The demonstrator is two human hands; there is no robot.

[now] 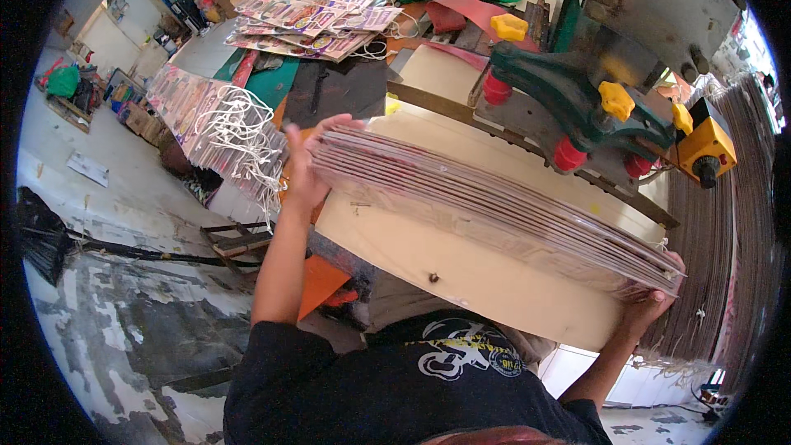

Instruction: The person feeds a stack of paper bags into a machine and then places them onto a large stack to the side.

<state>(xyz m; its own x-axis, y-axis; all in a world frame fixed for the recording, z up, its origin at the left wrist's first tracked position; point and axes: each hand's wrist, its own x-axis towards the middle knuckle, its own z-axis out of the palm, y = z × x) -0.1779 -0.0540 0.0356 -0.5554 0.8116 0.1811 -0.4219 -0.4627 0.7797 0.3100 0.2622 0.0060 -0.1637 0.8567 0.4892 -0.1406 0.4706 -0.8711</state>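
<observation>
A long stack of thin, flat boards (486, 198) with a shiny, clear-looking surface is held on edge between my two hands. My left hand (306, 169) presses against its left end, thumb pointing up and the other fingers partly behind the stack. At the right end, my right hand (655, 303) grips the lower corner. Beneath the stack lies a cream worktop sheet (461, 268) with a small dark hole. Just beyond it stands a machine with a dark green clamp arm (560, 86), yellow knobs and red feet.
Printed boards with white cords (239, 119) hang over the table's left side, and a pile of printed boards (317, 23) lies behind them. Tall stacks of board (692, 255) rise at the right. A yellow control box (706, 148) sits on the machine. A low stool (237, 241) is at left.
</observation>
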